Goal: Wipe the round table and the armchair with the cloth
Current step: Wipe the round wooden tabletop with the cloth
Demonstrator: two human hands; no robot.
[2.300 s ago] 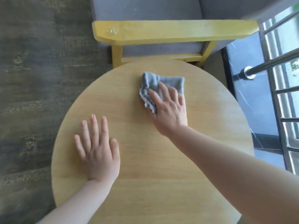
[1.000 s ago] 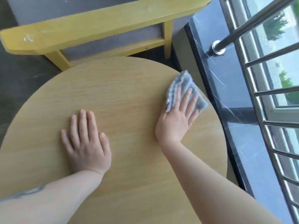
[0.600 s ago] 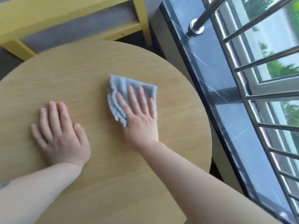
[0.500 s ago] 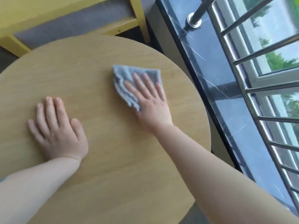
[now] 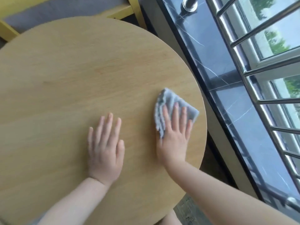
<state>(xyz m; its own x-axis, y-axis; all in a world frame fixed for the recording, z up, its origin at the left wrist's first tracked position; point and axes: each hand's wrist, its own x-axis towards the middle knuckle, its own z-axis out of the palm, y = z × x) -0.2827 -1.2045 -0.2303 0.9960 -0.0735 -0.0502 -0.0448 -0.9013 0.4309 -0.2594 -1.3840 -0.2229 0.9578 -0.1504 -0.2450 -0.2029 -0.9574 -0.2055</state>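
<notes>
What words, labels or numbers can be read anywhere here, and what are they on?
None: no text, label, brand or number shows on the round table, the cloth, the armchair, the dark stone sill or the metal window bars.

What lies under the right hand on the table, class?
A folded grey cloth lies under the right hand, flat fingers pressing it onto the table near its right edge. The cloth's far part shows beyond the fingers; the rest, and the table beneath, is covered.
</notes>
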